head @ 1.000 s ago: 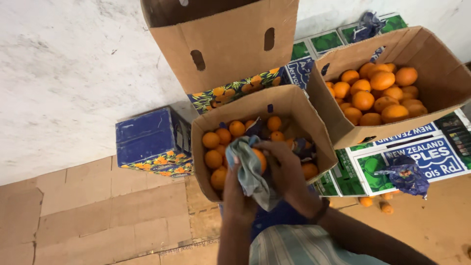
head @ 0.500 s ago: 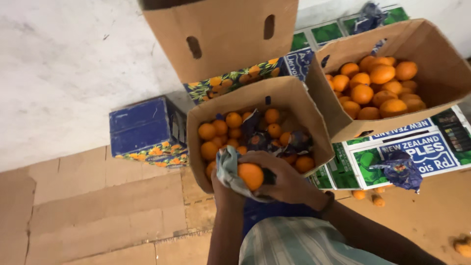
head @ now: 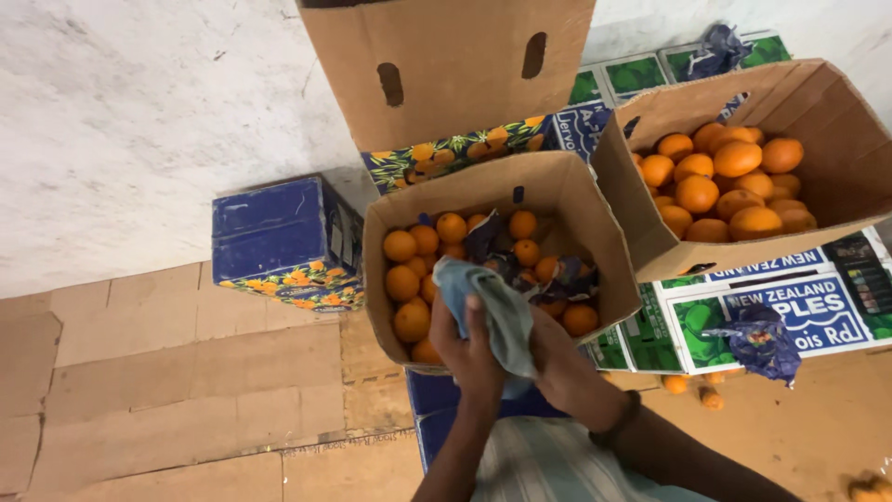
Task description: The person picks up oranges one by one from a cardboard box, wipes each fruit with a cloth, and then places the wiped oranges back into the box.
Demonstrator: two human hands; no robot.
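A pale blue-grey cloth (head: 492,311) is bunched between the two hands, just over the near edge of an open cardboard box (head: 567,200). The left hand (head: 469,349) is curled around the cloth's lower part, thumb laid up across the fabric. The right hand (head: 557,358) presses in from the other side, its fingers hidden under the cloth, so whether it holds anything inside cannot be told; a dark band sits on that wrist. Directly beyond the hands the box holds loose oranges (head: 409,279) and crumpled dark blue wrappers (head: 548,274). Farther off to the right a second cardboard box (head: 836,121), tilted, is filled with larger oranges. Beyond both stands a taller brown box (head: 455,56). To the left of the hands a blue printed carton (head: 269,228) rests on flattened cardboard sheets (head: 186,390) covering the floor.
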